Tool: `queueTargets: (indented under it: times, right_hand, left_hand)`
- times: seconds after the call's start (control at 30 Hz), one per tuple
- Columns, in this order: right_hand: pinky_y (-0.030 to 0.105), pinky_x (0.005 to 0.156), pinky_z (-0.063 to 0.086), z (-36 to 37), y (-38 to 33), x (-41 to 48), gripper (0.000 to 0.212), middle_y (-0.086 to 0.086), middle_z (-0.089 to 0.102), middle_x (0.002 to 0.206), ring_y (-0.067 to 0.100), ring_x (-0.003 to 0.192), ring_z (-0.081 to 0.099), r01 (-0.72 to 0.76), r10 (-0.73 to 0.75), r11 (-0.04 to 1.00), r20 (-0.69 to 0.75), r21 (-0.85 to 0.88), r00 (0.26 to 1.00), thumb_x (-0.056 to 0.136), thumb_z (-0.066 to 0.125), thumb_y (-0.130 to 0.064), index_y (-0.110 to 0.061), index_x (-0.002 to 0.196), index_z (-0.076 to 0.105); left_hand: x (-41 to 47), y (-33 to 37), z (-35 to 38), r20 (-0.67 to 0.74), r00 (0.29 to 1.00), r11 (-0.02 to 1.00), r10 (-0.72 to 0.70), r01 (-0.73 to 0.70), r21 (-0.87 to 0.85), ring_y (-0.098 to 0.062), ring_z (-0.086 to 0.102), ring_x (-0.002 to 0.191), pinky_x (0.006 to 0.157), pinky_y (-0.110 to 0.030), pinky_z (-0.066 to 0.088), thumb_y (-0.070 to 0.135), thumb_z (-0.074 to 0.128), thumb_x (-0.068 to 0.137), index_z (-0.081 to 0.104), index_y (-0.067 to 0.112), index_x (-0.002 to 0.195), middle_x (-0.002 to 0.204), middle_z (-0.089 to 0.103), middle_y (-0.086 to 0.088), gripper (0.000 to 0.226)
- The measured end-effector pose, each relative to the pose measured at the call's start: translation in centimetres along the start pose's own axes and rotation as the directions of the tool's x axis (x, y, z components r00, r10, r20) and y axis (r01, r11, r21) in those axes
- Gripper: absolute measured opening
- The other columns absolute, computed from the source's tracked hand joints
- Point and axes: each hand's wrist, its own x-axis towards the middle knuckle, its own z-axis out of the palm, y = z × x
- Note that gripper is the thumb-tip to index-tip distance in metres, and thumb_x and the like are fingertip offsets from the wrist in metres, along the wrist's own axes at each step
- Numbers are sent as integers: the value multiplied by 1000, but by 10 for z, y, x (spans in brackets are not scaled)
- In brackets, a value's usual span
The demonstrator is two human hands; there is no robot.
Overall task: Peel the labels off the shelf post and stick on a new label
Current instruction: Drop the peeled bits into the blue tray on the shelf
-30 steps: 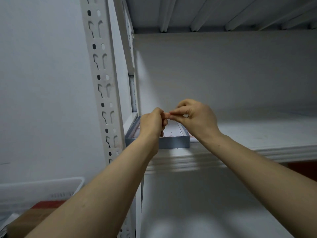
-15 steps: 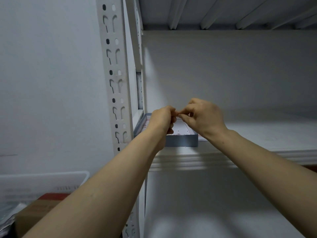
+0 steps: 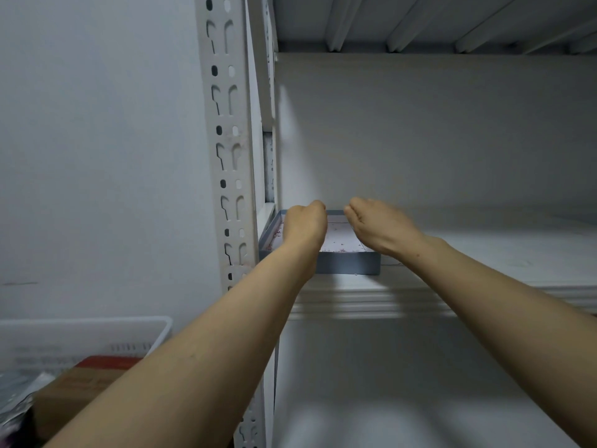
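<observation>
Lighting dim, cool grey. Bright patch on back wall beside shelf post. Right hand slightly motion-blurred. Wide-angle bending at edges; lower-left clutter soft.

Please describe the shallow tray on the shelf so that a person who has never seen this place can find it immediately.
Find the white slotted shelf post at the left. Where the white shelf board meets it, a shallow grey-blue tray sits in the front left corner, below both hands. It is the only thing on this board, and small pink scraps lie on its white floor.
</observation>
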Motion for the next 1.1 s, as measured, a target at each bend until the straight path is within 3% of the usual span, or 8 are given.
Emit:
queueTargets:
  times: [0.17,0.27,0.4,0.53,0.63,0.8,0.93,1.1]
  right_hand:
    - [34,63,36,2,-1,7,41,-1,42,61,28,70,45,-21,23,998,-33,65,999,97,34,-37,-18,61,37]
    - [31,59,36,-3,-4,8,40,-4,51,56,20,59,47,-39,43,977,-12,212,999,89,55,-44,-15,62,57]
    - [27,64,49,-7,-2,8,22,4,66,64,14,56,55,-75,57,899,54,432,997,82,69,-23,-10,64,67]
    - [14,48,44,-6,-4,6,6,15,68,75,15,58,63,-103,61,836,95,539,994,83,64,-2,1,83,70]
    - [26,68,53,-6,-5,6,21,24,69,91,25,75,66,-128,70,769,117,626,991,78,64,11,5,98,66]
    - [38,97,48,-7,-10,6,50,25,62,115,33,107,62,-187,84,716,182,673,980,78,35,30,7,117,57]
    - [36,98,47,-5,-10,6,43,21,65,113,29,106,63,-168,98,774,147,610,984,78,57,19,1,117,61]
    - [37,86,54,-4,-12,3,8,5,74,78,20,79,70,-111,151,862,-42,494,988,78,74,-19,-13,82,76]
  left_hand:
    - [5,-5,-1,-24,1000,1000,2,-1,24,-20,40,70,70,-30,37,17,39,93,59,-2,109,86,50,-8,32]
    - [8,-5,-2,-21,999,1000,-25,25,13,-19,40,68,64,-29,36,19,40,93,59,0,111,84,48,-8,32]
    - [10,-4,-5,-9,997,997,-81,81,6,-20,35,72,62,-29,32,21,39,93,59,4,104,88,41,-8,28]
    - [8,0,-6,45,995,996,-88,89,-14,-16,30,63,57,-23,27,18,36,95,44,14,89,76,36,-4,10]
    - [9,-3,-7,-12,996,996,-88,88,-12,-18,32,69,61,-28,30,20,39,93,55,8,97,87,38,-8,20]
    - [9,-4,-8,-55,997,998,-48,50,23,-19,37,69,66,-31,35,20,40,92,60,1,112,86,45,-8,34]
    - [9,-4,-11,-48,997,998,-54,56,30,-20,42,72,68,-31,39,22,39,93,60,5,111,90,51,-8,32]
    - [4,-1,-12,-63,997,998,-44,46,41,-22,40,75,68,-33,36,21,41,92,61,2,105,90,48,-9,31]
